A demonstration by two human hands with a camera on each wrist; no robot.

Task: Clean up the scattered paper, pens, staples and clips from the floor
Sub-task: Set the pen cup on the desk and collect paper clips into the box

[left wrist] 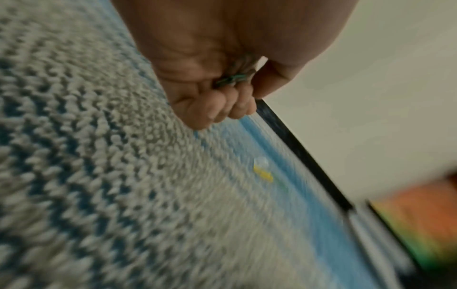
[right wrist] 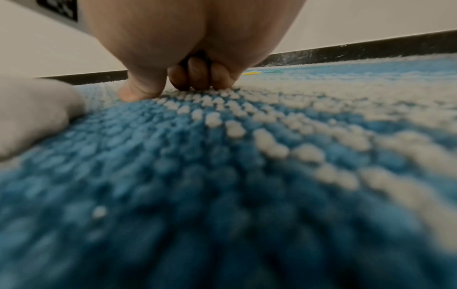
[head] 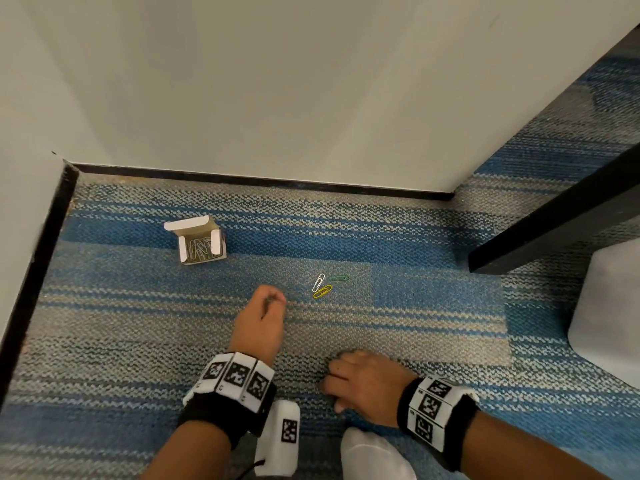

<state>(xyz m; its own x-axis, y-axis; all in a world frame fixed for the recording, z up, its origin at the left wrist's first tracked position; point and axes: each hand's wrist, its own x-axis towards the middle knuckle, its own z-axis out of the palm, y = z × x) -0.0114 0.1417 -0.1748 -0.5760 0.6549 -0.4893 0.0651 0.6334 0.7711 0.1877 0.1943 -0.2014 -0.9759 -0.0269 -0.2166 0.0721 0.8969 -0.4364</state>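
Left hand curled round gathered clips. Three loose clips lie just right and far of it, nearer than right hand, which props curled on carpet, holding nothing. Box far left.

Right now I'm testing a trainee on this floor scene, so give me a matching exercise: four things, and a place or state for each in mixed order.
Things:
1. box
2. yellow clip
3. left hand
4. right hand

States:
A. fingers curled, resting on the carpet
B. open, with clips inside
C. pinching clips
D. loose on the carpet beside a white clip

Pairs: 1-B, 2-D, 3-C, 4-A
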